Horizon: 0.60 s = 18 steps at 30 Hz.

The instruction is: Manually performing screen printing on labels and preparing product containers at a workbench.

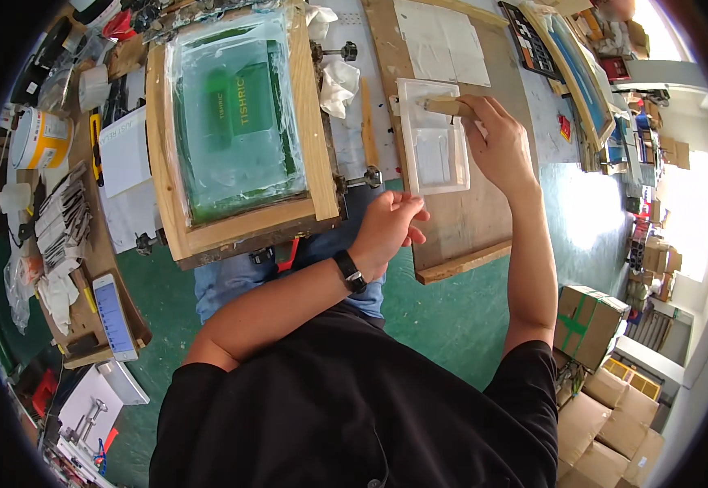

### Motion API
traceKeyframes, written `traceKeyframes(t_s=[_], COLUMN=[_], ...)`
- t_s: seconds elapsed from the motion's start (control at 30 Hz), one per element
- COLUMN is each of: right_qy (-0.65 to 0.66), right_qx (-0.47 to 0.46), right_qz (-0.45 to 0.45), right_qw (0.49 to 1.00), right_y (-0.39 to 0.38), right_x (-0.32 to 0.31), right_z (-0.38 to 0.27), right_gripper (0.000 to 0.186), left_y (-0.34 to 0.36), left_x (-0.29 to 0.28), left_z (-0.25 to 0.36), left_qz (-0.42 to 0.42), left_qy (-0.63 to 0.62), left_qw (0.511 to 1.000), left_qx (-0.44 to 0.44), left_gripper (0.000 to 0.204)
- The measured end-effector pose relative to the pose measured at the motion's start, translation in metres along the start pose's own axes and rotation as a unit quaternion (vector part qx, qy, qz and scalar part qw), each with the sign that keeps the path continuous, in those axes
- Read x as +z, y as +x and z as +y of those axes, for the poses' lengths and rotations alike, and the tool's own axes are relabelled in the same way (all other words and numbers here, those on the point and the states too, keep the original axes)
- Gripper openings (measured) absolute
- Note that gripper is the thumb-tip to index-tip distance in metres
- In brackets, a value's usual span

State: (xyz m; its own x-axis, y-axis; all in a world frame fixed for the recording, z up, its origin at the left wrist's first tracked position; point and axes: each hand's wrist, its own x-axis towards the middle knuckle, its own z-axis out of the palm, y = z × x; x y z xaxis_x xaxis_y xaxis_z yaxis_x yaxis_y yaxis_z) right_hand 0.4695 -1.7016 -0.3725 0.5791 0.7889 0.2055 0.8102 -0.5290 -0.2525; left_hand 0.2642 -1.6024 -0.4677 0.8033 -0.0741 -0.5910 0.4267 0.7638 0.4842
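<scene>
Board (pixel 464 232) at upper right supports the tray (pixel 442 188). Right hand (pixel 498 142) grips a wooden tool (pixel 445 106); left hand (pixel 386 229) perhaps steadies tray, grip unclear.

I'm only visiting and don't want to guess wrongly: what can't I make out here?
All in the head view:
- Tan tool, gripped end: hidden by the right hand.
- Phone text: too small.
- Wristwatch reading: too small.
- Jeans, upper part: covered by the black shirt and left forearm.
</scene>
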Motion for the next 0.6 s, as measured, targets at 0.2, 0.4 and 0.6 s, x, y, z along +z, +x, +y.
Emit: traceKeyframes(t_s=[0.2,0.4,0.6], right_qy=[-0.03,-0.053,-0.017], right_qx=[-0.019,-0.042,-0.019], right_qz=[-0.009,-0.003,0.005], right_qw=[0.999,0.998,1.0], right_y=[0.001,-0.011,-0.019], right_x=[0.005,0.011,0.007], right_z=[-0.004,-0.002,-0.003], right_gripper=[0.038,0.04,0.035], left_y=[0.001,0.002,0.004], left_x=[0.009,0.011,0.012], left_z=[0.008,0.008,0.004], left_qz=[0.017,0.033,0.045], left_qy=[-0.024,-0.07,-0.094], left_qw=[0.999,0.996,0.993], left_qx=[0.022,0.044,0.061], left_gripper=[0.031,0.03,0.02])
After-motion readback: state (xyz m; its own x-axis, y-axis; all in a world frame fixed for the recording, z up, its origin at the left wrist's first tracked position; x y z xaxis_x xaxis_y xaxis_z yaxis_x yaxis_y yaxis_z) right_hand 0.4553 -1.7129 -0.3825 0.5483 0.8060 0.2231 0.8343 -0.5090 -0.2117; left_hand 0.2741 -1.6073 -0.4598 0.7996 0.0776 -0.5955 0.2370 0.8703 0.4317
